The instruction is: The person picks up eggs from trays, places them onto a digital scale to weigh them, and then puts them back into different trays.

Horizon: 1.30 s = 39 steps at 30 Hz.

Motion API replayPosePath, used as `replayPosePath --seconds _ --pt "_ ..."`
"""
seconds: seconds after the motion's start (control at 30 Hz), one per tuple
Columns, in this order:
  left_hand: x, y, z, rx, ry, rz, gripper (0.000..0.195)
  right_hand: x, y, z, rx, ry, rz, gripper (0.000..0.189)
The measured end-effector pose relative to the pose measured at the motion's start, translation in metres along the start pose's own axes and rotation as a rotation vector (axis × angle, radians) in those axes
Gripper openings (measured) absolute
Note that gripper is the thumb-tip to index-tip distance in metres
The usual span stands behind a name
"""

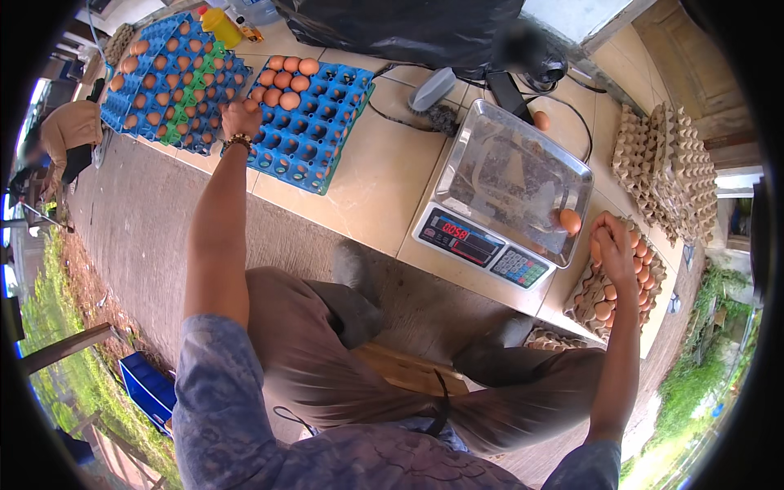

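A blue plastic egg tray (309,138) lies at the left of the tiled counter, with brown eggs (283,80) grouped at its far-left corner. At that tray's left edge, my left hand (241,121) has its fingers around a brown egg (250,105). On the right, my right hand (614,245) is closed over an egg (595,251) above a grey pulp egg tray (579,300) of brown eggs. Between my hands stands a digital scale (468,242) with lit red digits. A single egg (569,221) rests on its steel pan (514,168), near the right corner.
Stacked blue trays (147,98) of eggs stand far left, beside a yellow bottle (222,27). Behind the scale are a loose egg (541,120), a brush (433,89), cables and black plastic (398,30). Empty pulp trays (667,165) stack at right. A person (70,135) bends far left.
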<state>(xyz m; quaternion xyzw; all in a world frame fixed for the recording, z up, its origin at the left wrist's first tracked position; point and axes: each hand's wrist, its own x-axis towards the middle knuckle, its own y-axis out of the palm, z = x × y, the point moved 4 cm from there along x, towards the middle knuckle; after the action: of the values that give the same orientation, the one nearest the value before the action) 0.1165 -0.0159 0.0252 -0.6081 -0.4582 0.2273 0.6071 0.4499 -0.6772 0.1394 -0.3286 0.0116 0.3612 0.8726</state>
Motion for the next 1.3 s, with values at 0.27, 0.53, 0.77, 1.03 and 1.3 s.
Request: replayPosePath --seconds 0.27,0.53,0.77,1.03,1.3 --pt "0.023 0.011 -0.021 -0.718 -0.439 0.283 0.039 -0.004 0.002 0.012 -0.040 0.119 0.072 0.008" --pt "-0.007 0.003 -0.097 0.110 0.193 0.210 0.042 -0.009 -0.001 -0.012 -0.018 0.197 0.137 0.011" --pt "0.005 -0.001 -0.081 0.140 0.213 0.247 0.041 0.002 0.009 -0.018 -0.236 0.124 0.047 0.024" --pt "0.051 -0.021 -0.014 -0.261 0.005 0.268 0.052 0.024 0.017 -0.024 -0.491 -0.077 -0.091 0.045" --pt "-0.026 -0.102 -0.153 -1.301 -0.315 0.582 0.045 0.001 0.024 -0.042 -0.658 0.027 -0.082 0.038"
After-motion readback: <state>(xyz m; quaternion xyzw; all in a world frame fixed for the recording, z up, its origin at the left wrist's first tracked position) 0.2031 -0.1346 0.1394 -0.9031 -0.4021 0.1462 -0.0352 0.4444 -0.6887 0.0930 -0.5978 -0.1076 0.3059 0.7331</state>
